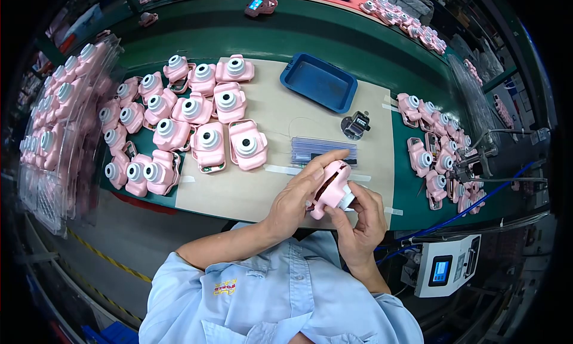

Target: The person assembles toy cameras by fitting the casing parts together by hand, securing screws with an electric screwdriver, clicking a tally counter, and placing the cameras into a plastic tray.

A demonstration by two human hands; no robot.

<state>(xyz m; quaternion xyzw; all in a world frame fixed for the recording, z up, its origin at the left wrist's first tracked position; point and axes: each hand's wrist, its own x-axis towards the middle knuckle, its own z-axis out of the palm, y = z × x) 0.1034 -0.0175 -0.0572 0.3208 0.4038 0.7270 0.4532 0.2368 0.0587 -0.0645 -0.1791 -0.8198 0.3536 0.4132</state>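
A pink toy camera [336,180] is held between my two hands above the front of the work mat, tilted on its side. A dark gap runs along its casing, and its white lens ring points to the right. My left hand [293,202] supports the casing from the left, its fingers reaching along the back edge. From the right, my right hand [363,224] grips the camera around the lens side with thumb and fingers. Just beyond my hands lie clear plastic strips [319,148] on the mat, partly covered by my left fingers.
Many pink cameras [209,140] stand at the left of the beige mat [271,108]; more [441,156] lie right. Stacked clear trays [62,129] rise far left. A blue tray [319,84] and a small black counter [356,126] sit beyond my hands. A blue hose [459,213] crosses right.
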